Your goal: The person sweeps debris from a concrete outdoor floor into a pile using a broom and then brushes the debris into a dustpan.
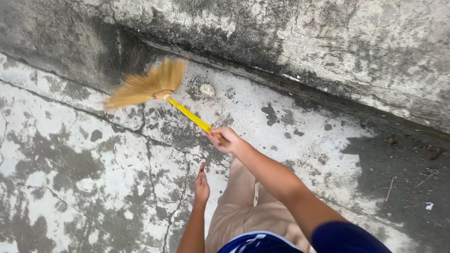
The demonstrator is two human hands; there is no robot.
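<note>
My right hand (224,138) is clenched around the yellow handle of a straw broom (149,87), its bristles over the cracked concrete floor (70,178); my left hand (202,185) hangs released, fingers straight.

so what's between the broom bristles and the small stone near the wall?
Head view: only bare, stained concrete. The broom bristles and the small stone lie apart, nothing between them. The right hand grips the yellow handle.

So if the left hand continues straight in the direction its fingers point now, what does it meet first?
The left hand points up the picture, toward the yellow broom handle. Before that, only cracked concrete ground shows. It would probably meet the handle first, though depth is unclear.
</note>
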